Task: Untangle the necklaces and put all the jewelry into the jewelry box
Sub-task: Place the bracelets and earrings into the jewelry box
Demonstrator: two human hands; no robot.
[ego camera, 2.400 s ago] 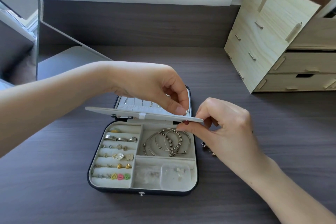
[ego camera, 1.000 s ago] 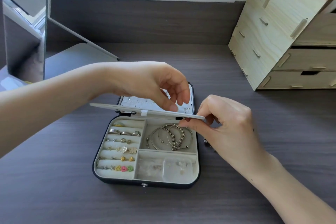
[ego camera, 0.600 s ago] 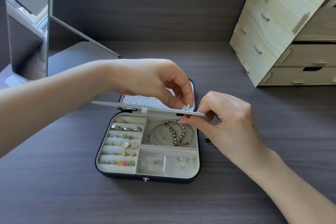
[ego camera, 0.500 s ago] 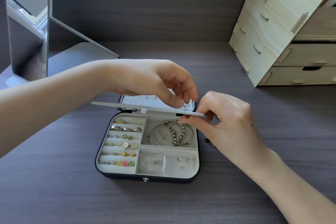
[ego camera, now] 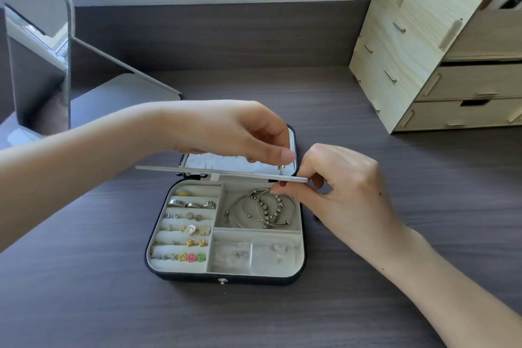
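Well, on the desk (ego camera: pixel 84 291) before me the jewelry box (ego camera: pixel 226 277) sits open, bracelets (ego camera: pixel 261 207) in its back right compartment. My right hand (ego camera: pixel 347 195) pinches the free corner of the hinged earring panel (ego camera: pixel 214 172), holding it level so my left hand (ego camera: pixel 226 133), fingers (ego camera: pixel 284 155) curled just above, can work a small stud (ego camera: pixel 280 168) near that edge; whether those fingers actually grip it, I cannot tell.

Two hands (ego camera: pixel 226 133) (ego camera: pixel 344 186), one jewelry box (ego camera: pixel 180 277), one mirror (ego camera: pixel 39 70).
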